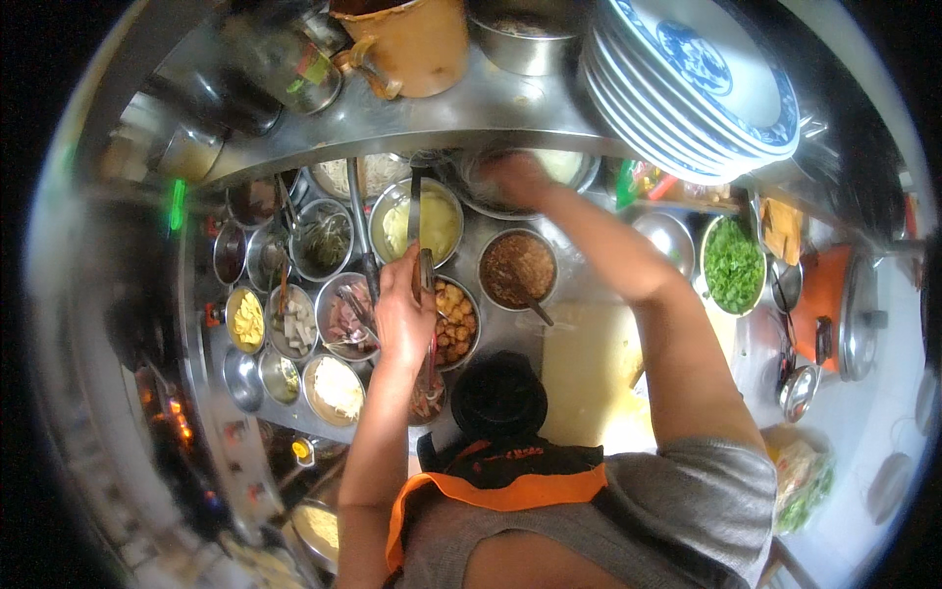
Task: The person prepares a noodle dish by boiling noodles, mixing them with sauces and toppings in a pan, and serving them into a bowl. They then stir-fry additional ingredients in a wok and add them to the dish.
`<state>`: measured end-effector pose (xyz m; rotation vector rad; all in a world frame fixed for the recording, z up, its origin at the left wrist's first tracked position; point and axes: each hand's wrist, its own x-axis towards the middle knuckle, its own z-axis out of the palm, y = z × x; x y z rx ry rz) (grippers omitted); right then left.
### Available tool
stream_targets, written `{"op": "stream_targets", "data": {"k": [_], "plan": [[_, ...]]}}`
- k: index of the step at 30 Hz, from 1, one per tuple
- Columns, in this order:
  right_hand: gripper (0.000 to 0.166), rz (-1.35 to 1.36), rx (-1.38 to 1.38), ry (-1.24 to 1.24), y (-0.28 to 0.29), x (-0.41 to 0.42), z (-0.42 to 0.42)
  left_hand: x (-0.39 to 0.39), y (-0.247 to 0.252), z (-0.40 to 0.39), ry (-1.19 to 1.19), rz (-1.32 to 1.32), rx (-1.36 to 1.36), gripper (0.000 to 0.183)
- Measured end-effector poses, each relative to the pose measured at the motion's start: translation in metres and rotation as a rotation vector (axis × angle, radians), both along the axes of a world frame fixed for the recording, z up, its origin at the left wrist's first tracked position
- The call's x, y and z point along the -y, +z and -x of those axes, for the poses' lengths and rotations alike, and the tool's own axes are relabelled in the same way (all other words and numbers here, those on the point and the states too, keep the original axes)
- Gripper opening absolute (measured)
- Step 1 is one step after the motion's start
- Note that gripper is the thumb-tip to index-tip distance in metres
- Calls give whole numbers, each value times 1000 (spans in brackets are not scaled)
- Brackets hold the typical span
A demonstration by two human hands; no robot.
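Observation:
My left hand (403,318) grips a long metal utensil (414,213) that extends over a steel bowl of pale yellow food (439,224). Its exact kind is hard to tell. Under the wrist lie a bowl of browned fried pieces (458,324) and a bowl of sliced pink meat (346,316). Blurred by motion, my right hand (513,180) is over a wide metal basin (471,193) below the shelf edge. Whether it holds anything cannot be made out. Just nearer to me stands a bowl of brown minced food (517,266) with a spoon in it.
A steel shelf (441,121) overhangs the back, bearing stacked blue-and-white plates (662,118) and a brown jug (419,51). A cutting board (589,361) lies front right, near chopped greens (733,265). Flames (179,420) glow at left. A black round container (499,397) stands close to me.

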<state>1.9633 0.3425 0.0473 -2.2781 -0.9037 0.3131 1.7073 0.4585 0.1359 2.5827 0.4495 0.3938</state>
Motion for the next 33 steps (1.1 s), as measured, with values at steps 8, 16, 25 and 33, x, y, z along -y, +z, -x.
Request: {"op": "stream_targets", "data": {"k": [8,16,25,33], "plan": [[37,176,2,-429,-12,76,-63,-11,-8,9,59,-88,-1,59],[44,117,-88,-453,-21,68,-79,-4,-19,-8,-83,-292,20,45],[52,37,-149,-479,-23,79,-85,-8,-14,-14,-87,-388,-18,41],[59,55,-174,-461,-25,77,-89,-12,-6,14,74,-58,73,46]]}}
